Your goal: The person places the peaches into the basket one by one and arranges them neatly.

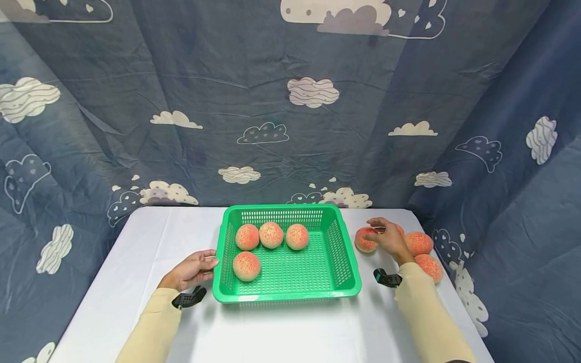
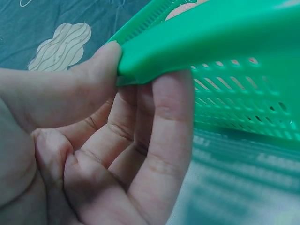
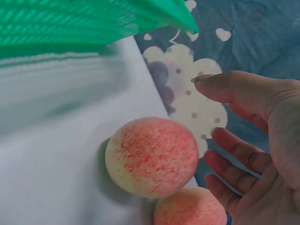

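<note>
A green plastic basket (image 1: 337, 242) stands on the white table and holds several pink-orange peaches (image 1: 247, 237). My left hand (image 1: 211, 262) grips the basket's left rim. In the left wrist view the thumb lies on top of the rim (image 2: 225, 33) and the fingers (image 2: 159, 140) curl beneath it. My right hand (image 1: 378, 231) hovers over a peach (image 1: 364, 242) just right of the basket. In the right wrist view its fingers (image 3: 234, 152) are spread beside that peach (image 3: 150, 157) without touching it.
More peaches (image 1: 418, 243) lie near the table's right edge, and one (image 3: 190, 208) sits close behind the nearest one. A blue cloud-print cloth (image 1: 290, 126) closes off the back and both sides. The table (image 1: 290, 327) runs white toward me.
</note>
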Demonstrator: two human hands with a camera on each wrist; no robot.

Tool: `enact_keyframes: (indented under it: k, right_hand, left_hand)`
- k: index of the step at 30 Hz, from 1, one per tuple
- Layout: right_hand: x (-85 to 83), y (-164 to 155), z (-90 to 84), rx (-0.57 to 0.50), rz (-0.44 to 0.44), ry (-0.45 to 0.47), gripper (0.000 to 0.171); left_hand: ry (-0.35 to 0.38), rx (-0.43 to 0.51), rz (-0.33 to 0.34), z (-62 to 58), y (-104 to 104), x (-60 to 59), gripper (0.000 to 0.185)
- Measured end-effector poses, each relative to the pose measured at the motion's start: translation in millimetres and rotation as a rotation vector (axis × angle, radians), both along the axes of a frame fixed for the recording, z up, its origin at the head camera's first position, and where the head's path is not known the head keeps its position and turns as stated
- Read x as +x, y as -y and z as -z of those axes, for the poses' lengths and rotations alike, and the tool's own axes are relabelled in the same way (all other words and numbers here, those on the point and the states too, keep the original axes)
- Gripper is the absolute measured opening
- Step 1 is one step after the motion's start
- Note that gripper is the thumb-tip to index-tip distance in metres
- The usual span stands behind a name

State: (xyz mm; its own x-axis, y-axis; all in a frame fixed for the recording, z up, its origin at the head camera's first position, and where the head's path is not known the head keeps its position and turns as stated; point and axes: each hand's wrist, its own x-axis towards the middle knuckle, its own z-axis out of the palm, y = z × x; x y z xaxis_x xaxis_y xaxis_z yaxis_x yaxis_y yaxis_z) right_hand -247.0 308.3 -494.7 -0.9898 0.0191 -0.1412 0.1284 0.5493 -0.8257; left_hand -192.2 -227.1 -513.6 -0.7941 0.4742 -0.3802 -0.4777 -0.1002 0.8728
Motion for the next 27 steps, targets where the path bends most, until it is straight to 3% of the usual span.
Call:
enact_keyframes:
  k: [13,21,27]
  right_hand:
    - [-17.1,-4.3,25.4,0.129,-0.049,0.102,0.066]
    - [-19.5,-0.8,41.6,0.283,-0.156,-0.05,0.065]
    - [-20.7,3.5,50.8,0.36,-0.097,0.016,0.062]
  left_hand:
    - [-0.006,0.008,0.004,-2.9,-1.1,1.1,0.045]
    - [-0.011,0.004,-0.005,-3.1,-1.8,2.7,0.045]
    - [-0.016,0.002,-0.007,-3.9,-1.2,1.8,0.048]
